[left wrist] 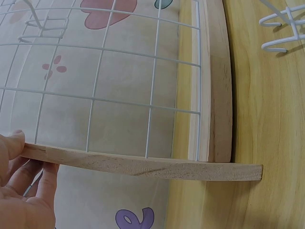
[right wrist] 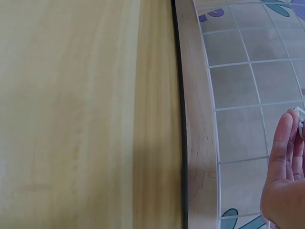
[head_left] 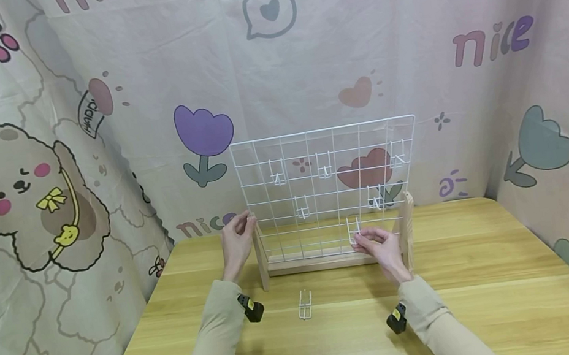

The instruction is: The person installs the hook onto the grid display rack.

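Note:
A white wire grid panel (head_left: 315, 195) stands upright in a wooden base (head_left: 320, 263). My left hand (head_left: 238, 244) grips the top of the left wooden post (head_left: 260, 256), thumb on one side and fingers on the other in the left wrist view. In my right hand (head_left: 382, 247) a white wire hook (head_left: 353, 229) is pinched against the lower right part of the grid. Only a bit of that hook shows at the edge of the right wrist view. Several other white hooks (head_left: 324, 170) hang on the grid in two rows higher up.
One loose white hook (head_left: 305, 305) lies on the wooden table (head_left: 345, 348) in front of the base. The right wooden post (head_left: 409, 226) stands beside my right hand. A printed curtain (head_left: 278, 67) hangs behind and at both sides.

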A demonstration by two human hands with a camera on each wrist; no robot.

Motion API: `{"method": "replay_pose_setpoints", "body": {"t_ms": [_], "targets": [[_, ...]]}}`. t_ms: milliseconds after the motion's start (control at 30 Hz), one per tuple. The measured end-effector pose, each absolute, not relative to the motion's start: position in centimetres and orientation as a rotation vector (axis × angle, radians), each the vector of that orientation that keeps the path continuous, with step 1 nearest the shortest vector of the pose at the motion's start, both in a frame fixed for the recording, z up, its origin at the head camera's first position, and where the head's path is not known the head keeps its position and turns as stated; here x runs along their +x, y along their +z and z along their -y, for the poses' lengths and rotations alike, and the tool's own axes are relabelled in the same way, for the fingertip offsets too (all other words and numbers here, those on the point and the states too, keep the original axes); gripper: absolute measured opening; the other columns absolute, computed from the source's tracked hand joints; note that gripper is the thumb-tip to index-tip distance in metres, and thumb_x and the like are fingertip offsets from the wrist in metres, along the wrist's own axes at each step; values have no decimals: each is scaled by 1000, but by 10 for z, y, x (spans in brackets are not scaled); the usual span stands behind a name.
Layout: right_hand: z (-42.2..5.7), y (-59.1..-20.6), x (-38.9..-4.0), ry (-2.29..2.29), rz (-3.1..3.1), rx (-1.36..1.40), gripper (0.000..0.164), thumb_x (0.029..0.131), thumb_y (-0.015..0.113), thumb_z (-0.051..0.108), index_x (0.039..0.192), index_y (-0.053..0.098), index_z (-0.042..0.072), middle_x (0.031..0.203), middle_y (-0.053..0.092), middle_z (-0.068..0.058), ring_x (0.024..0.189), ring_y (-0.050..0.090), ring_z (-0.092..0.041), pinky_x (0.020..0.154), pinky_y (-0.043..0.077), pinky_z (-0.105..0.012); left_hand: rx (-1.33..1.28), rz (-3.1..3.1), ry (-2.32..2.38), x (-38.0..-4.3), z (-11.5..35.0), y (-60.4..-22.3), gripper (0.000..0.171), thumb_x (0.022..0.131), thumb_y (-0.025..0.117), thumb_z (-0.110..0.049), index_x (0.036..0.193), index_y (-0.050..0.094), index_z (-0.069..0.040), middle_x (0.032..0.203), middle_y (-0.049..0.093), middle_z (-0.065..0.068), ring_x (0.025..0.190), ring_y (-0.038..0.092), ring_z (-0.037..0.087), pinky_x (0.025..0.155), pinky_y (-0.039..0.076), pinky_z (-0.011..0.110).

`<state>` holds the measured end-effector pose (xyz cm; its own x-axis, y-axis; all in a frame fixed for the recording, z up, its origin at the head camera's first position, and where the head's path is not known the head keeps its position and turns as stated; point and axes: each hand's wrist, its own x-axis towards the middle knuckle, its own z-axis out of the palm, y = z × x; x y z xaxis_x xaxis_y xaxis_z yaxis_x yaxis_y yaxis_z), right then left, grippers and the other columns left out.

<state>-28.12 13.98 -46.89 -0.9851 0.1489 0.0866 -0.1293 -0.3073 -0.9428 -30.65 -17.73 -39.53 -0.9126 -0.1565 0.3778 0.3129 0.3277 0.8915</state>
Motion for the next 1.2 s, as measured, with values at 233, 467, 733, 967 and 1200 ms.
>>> {"method": "replay_pose_setpoints", "body": {"t_ms": [233, 467, 733, 967, 1200], "targets": [[-140, -470, -281, 2423, 1734, -42, 9, 90, 67, -9, 98, 64, -4, 77, 73, 1, 69, 75, -14, 75, 65, -29, -141, 2192, -1626, -307, 177, -396, 37, 100, 63, -12, 133, 60, 5, 132, 64, 25, 124, 64, 37, 106, 52, 44], [-141, -473, -282, 2420, 1748, -45, 11, 90, 67, -10, 99, 64, -6, 76, 74, 2, 68, 75, -13, 74, 65, -28, -132, 2194, -1631, -308, 178, -396, 37, 100, 63, -13, 133, 61, 3, 133, 64, 24, 124, 64, 36, 107, 52, 45], [-142, -475, -282, 2431, 1748, -53, 8, 91, 67, -8, 97, 64, -3, 76, 74, 2, 70, 75, -14, 75, 65, -28, -135, 2190, -1622, -307, 178, -396, 36, 100, 64, -13, 132, 62, 2, 132, 65, 23, 123, 65, 36, 106, 53, 46], [-142, -477, -282, 2422, 1738, -45, 10, 91, 66, -9, 101, 63, -10, 76, 74, 2, 69, 75, -13, 73, 65, -27, -140, 2185, -1630, -308, 178, -396, 36, 100, 63, -12, 133, 61, 3, 132, 65, 24, 123, 65, 36, 106, 52, 45], [-142, -478, -281, 2426, 1735, -52, 12, 90, 67, -9, 101, 63, -9, 77, 74, 2, 69, 75, -13, 75, 65, -27, -142, 2191, -1623, -308, 177, -396, 36, 100, 63, -13, 132, 61, 4, 133, 64, 24, 125, 64, 37, 107, 52, 45]]}}
